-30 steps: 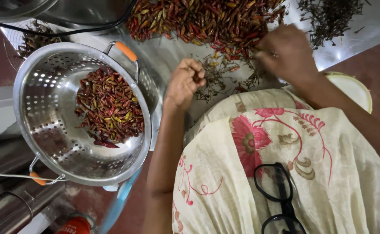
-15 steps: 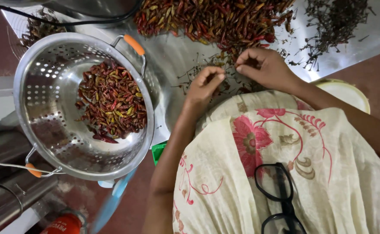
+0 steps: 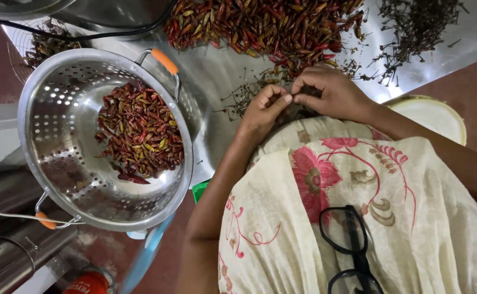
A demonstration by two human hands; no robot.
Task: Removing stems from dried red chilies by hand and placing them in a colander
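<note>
Nearest: black glasses (image 3: 352,245) hanging on the floral cloth at the chest. Beyond, left hand (image 3: 263,111) and right hand (image 3: 331,93) meet fingertip to fingertip, both pinched on something small, too tiny to identify, over loose stems (image 3: 244,95) on the steel worktop (image 3: 211,71). Colander (image 3: 105,141) with sorted chillies sits to the left. Farthest: chilli pile (image 3: 265,24), stem heap (image 3: 415,22).
</note>
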